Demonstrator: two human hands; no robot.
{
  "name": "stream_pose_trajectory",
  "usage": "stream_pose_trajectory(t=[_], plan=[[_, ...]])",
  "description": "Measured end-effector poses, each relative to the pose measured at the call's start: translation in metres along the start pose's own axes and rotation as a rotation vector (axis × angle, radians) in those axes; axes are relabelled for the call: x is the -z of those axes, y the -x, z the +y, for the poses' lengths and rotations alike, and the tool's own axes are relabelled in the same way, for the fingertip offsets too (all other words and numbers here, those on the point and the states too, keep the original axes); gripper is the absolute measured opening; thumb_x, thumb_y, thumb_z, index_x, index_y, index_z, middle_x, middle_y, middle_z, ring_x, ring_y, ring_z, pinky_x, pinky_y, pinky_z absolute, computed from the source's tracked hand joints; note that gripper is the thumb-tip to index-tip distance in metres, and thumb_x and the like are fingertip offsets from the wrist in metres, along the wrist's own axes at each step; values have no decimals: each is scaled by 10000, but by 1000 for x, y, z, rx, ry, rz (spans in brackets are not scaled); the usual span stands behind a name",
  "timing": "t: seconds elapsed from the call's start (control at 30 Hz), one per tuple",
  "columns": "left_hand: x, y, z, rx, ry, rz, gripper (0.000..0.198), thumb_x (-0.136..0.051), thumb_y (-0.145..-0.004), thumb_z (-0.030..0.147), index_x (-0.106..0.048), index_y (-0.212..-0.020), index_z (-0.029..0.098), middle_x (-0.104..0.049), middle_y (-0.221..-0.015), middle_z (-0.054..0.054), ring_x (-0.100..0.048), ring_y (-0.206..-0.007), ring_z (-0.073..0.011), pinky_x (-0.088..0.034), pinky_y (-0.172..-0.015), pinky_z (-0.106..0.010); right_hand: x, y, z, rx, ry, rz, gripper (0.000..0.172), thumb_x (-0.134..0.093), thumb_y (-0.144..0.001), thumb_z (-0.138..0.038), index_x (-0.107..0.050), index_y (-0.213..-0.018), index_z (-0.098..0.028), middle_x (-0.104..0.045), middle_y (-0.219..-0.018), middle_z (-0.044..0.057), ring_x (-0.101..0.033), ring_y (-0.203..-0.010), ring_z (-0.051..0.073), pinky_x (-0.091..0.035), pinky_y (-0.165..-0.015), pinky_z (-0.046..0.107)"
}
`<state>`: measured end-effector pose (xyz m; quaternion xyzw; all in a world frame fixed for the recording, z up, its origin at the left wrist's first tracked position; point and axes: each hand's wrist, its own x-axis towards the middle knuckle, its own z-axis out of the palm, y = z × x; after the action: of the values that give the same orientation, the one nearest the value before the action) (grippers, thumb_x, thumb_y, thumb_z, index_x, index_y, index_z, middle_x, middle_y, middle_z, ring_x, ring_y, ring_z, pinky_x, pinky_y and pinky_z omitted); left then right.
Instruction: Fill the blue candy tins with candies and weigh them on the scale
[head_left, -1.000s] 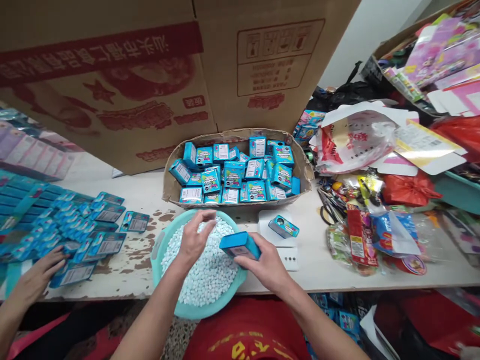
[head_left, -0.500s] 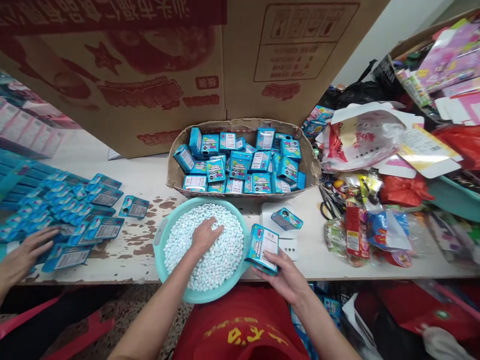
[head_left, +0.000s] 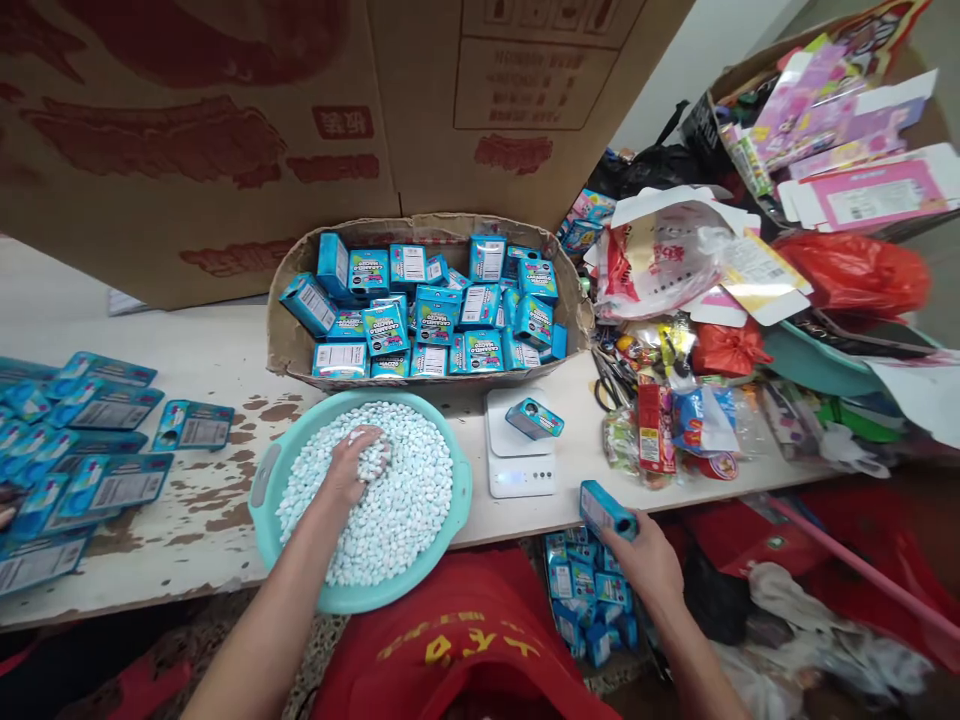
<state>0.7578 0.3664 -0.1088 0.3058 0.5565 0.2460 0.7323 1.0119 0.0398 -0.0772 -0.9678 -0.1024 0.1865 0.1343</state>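
Note:
My left hand point(head_left: 354, 468) is in the turquoise basin point(head_left: 260, 535), its fingers curled around a handful of small white and pale blue candies point(head_left: 409, 510). My right hand point(head_left: 646, 560) grips a small blue candy box point(head_left: 604, 510), tilted just past the table's front edge, with a dark round opening in its end. Another blue box point(head_left: 535, 418) lies tilted on the white digital scale point(head_left: 520, 474), to the right of the basin. Behind the basin, a cut-down cardboard tray point(head_left: 279, 345) holds many blue boxes.
Flat blue cartons point(head_left: 112, 480) lie in rows at the left, where another person's fingertips point(head_left: 6, 512) show. A tall cardboard carton point(head_left: 420, 150) stands behind. Scissors point(head_left: 611, 385) and assorted candy packets point(head_left: 656, 430) are at the right. More blue boxes point(head_left: 589, 590) lie below the table edge.
My right hand has moved right with its box, away from the basin and past the scale. My left hand, spread on the candies before, has closed around some. The view has shifted right.

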Motion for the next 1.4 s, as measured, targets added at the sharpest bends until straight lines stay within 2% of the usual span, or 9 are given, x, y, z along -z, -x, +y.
stream_pose_trajectory(t=[0.17, 0.3, 0.37, 0.47, 0.57, 0.7, 0.83, 1.03, 1.4], plan=[[0, 16, 20, 147, 178, -144, 207, -620, -676, 340, -531, -740, 164, -591, -580, -35, -491, -398, -122, -295, -305, -173, -17, -10, -18, -33, 98, 4, 599, -538, -662, -508, -539, -1139, -146, -614, -1105, 165, -578, -986, 335, -450, -776, 411], [0, 22, 23, 177, 327, -65, 213, -505, -800, 357, -562, -843, 157, -631, -697, -59, -574, -500, -140, -444, -392, -218, -21, 1, -5, -83, -141, 86, 687, -577, -581, -639, -576, -1035, -124, -635, -1010, 165, -586, -913, 323, -459, -791, 417], [-2, 20, 19, 228, 348, -16, 199, -487, -816, 335, -560, -836, 150, -618, -664, -52, -568, -482, -132, -442, -391, -210, -13, 8, -5, -90, -247, 156, 728, -603, -554, -680, -596, -1026, -126, -645, -970, 146, -591, -863, 311, -461, -798, 430], [-3, 17, 15, 270, 396, -19, 165, -503, -798, 316, -517, -739, 162, -551, -559, -14, -485, -391, -101, -325, -318, -167, 6, 21, -31, 85, -400, 271, 704, -676, -568, -657, -616, -1037, -136, -648, -950, 112, -598, -847, 281, -466, -820, 411], [-6, 28, 24, 262, 431, -75, 183, -535, -765, 330, -479, -684, 176, -497, -510, 15, -424, -354, -84, -263, -305, -159, 16, 39, -84, 430, -509, 212, 521, -721, -648, -556, -639, -984, -167, -643, -932, 78, -601, -854, 244, -479, -807, 361], [-17, 64, 46, 145, 443, -159, 216, -595, -712, 361, -484, -683, 177, -492, -509, 20, -428, -371, -82, -273, -325, -164, -6, 68, -160, 840, -549, -67, 327, -704, -757, -436, -636, -986, -213, -640, -930, 60, -598, -858, 216, -489, -768, 336], [-33, 89, 54, -177, 396, -186, 248, -614, -700, 392, -511, -678, 168, -538, -567, 3, -545, -504, -120, -421, -448, -218, -43, 88, -203, 999, -530, -206, 287, -695, -783, -394, -613, -995, -218, -648, -929, 65, -588, -890, 231, -477, -757, 357], [-38, 87, 41, -353, 319, -39, 219, -650, -718, 332, -496, -710, 178, -583, -622, 18, -616, -627, -151, -489, -598, -269, -59, 96, -216, 1016, -432, -226, 294, -749, -734, -279, -597, -977, -212, -645, -917, 39, -571, -887, 224, -445, -764, 349], [-45, 85, 41, -413, 197, -75, 176, -639, -751, 308, -542, -722, 164, -569, -626, 15, -605, -597, -138, -478, -587, -258, -55, 98, -213, 1001, -436, -228, 305, -762, -719, -245, -591, -970, -220, -644, -927, 29, -566, -895, 224, -412, -762, 344]])
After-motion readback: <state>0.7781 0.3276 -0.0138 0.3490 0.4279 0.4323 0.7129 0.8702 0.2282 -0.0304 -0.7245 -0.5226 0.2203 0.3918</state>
